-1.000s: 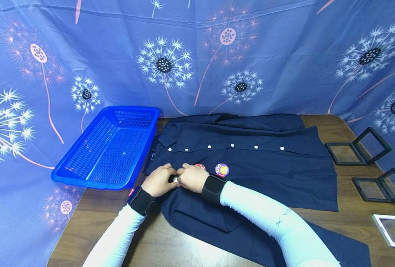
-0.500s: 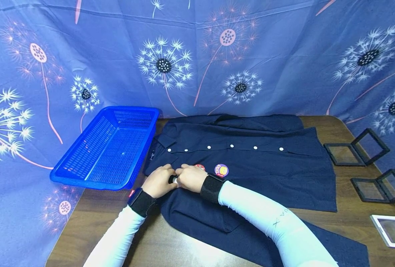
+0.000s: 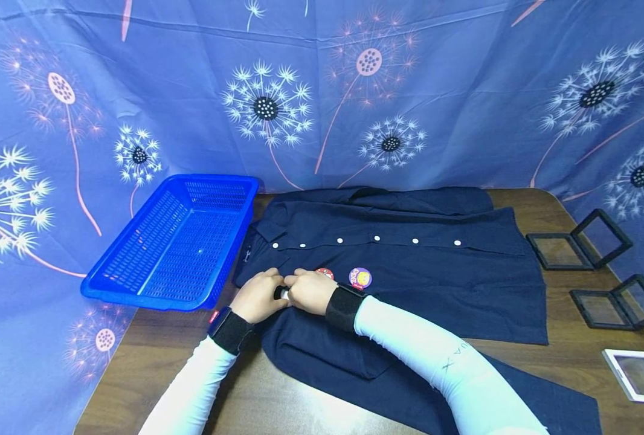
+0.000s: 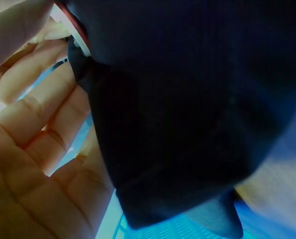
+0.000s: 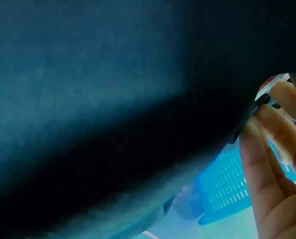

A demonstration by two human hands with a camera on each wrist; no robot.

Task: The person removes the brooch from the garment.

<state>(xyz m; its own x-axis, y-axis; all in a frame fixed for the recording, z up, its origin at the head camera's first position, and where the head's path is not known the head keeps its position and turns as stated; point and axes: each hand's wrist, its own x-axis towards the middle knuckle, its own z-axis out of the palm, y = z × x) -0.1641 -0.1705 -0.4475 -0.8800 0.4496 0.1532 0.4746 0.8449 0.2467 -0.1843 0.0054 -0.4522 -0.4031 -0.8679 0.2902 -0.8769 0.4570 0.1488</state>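
A dark navy shirt (image 3: 441, 284) with white buttons lies spread on the table. Both hands meet over its near chest area, close to the collar. My left hand (image 3: 258, 296) and my right hand (image 3: 312, 291) pinch a small round button badge (image 3: 285, 294) at a raised fold of the cloth. In the left wrist view, the badge's red face and pale rim (image 4: 74, 31) show beside the cloth edge. Fingers hide most of it and its pin. Beside the right hand, a red badge (image 3: 325, 273), partly covered, and a purple badge (image 3: 360, 278) sit on the shirt.
A blue plastic basket (image 3: 191, 241) stands at the left, near the collar. Two black hinged frames (image 3: 566, 266) (image 3: 607, 309) and a white one (image 3: 638, 376) are at the right of the wooden table (image 3: 137, 374). A patterned blue curtain (image 3: 322, 90) hangs behind.
The hands stay together at the same spot on the shirt, with barely visible finger movement. The whole view shifts very slightly.
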